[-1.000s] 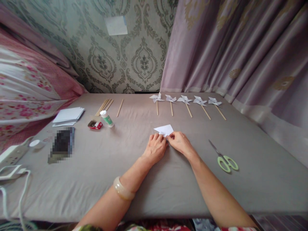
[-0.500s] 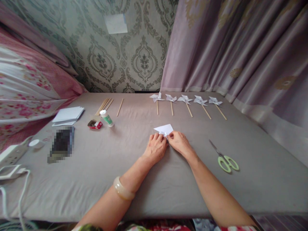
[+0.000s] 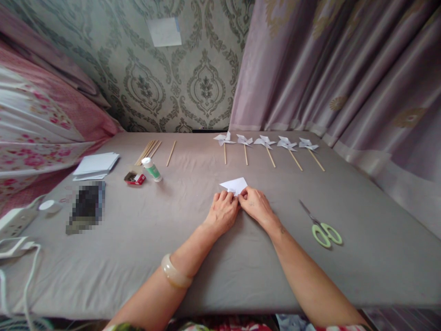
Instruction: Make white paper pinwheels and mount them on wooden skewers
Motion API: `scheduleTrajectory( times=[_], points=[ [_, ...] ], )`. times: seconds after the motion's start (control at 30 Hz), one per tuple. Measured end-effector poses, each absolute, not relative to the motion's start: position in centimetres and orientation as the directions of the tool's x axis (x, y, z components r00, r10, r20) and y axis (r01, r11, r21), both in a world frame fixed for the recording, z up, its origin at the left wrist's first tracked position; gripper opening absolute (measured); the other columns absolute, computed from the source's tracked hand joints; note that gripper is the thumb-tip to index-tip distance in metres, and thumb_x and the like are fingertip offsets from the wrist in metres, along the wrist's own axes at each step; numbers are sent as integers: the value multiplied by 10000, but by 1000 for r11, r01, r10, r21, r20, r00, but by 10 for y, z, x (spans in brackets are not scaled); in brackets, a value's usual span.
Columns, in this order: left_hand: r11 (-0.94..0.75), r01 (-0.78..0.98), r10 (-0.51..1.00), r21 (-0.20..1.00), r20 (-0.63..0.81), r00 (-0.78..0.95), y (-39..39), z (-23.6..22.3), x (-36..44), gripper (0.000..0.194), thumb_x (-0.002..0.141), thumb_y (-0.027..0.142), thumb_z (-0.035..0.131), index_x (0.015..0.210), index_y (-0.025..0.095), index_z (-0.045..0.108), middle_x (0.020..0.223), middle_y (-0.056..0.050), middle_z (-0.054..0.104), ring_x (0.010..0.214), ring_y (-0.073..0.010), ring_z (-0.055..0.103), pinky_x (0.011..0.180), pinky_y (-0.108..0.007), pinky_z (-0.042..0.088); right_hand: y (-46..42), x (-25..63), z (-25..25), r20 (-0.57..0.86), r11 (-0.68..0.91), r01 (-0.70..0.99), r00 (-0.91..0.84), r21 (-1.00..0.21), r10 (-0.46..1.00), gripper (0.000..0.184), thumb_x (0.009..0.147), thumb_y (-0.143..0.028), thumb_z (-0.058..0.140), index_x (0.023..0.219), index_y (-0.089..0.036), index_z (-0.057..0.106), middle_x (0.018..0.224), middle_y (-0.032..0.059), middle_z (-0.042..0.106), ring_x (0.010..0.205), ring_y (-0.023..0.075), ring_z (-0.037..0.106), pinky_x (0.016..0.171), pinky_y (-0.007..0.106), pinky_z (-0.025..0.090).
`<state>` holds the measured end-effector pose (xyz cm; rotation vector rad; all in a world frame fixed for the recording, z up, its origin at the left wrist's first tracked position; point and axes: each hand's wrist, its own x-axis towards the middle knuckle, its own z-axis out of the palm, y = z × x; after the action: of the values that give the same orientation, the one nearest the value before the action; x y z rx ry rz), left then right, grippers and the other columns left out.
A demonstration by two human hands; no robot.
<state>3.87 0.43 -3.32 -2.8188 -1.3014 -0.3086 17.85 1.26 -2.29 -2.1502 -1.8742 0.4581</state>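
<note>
A small piece of white paper [image 3: 234,184], partly folded, lies at the middle of the table with its pointed far part showing. My left hand [image 3: 223,212] rests on its near side, fingers curled down and holding the paper against the cloth. From the other side, my right hand [image 3: 257,205] pinches the near right edge between thumb and forefinger. The fingertips of both hands almost meet, and they hide the paper's near part. To the right of my right arm lies a pair of scissors [image 3: 322,228] with light green handles.
Several paper pinwheels [image 3: 264,142] on sticks line the far side. Loose wooden sticks [image 3: 148,152], a glue stick [image 3: 151,169], a small red box [image 3: 134,178] and a paper stack [image 3: 96,165] lie left. A blurred dark object [image 3: 86,207] and a power strip [image 3: 17,220] are nearer.
My right hand has shifted slightly along the paper's near edge, its fingers more curled. The left hand stays in place. The view has tilted very slightly.
</note>
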Motion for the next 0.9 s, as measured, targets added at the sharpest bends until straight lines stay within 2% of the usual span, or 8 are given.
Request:
scheduleTrajectory(
  times=[0.27,0.5,0.63,0.77,0.9],
  points=[
    [-649,758,752,58,198,629,3,-36,39,317,975,297,325,1063,154,594,1031,-109,598,991,-258,493,835,-387,360,10,180,-24,-2,-66,903,72,-424,997,258,860,-250,506,1074,-208,643,877,59,712,832,189,647,700,255,413],
    [-662,748,737,38,208,642,3,-35,39,304,969,255,323,1059,147,593,1014,-108,593,967,-254,495,830,-385,361,9,180,-26,-7,-35,921,34,-388,999,324,887,-260,465,1146,-226,657,1011,73,714,920,188,640,792,257,430],
    [-664,747,736,35,207,644,4,-36,38,280,961,236,340,1049,147,591,1022,-114,592,979,-253,490,832,-386,361,5,180,-19,-15,17,956,-22,-292,1000,342,926,-251,402,1166,-259,645,1119,74,668,993,189,615,823,267,419],
    [-665,744,736,64,227,638,2,-36,37,269,963,255,349,1007,148,592,1018,-112,598,989,-250,487,842,-389,360,5,181,-5,-64,120,980,-132,-162,989,352,938,-229,361,1126,-254,658,1082,89,637,973,199,612,783,284,419],
    [-683,724,721,98,247,647,-3,-33,34,217,950,232,381,989,170,586,1011,-93,607,984,-244,491,839,-379,354,12,182,5,-116,224,971,-233,-86,966,324,922,-190,377,1040,-221,677,1057,92,638,976,197,608,787,283,409]
  ],
)
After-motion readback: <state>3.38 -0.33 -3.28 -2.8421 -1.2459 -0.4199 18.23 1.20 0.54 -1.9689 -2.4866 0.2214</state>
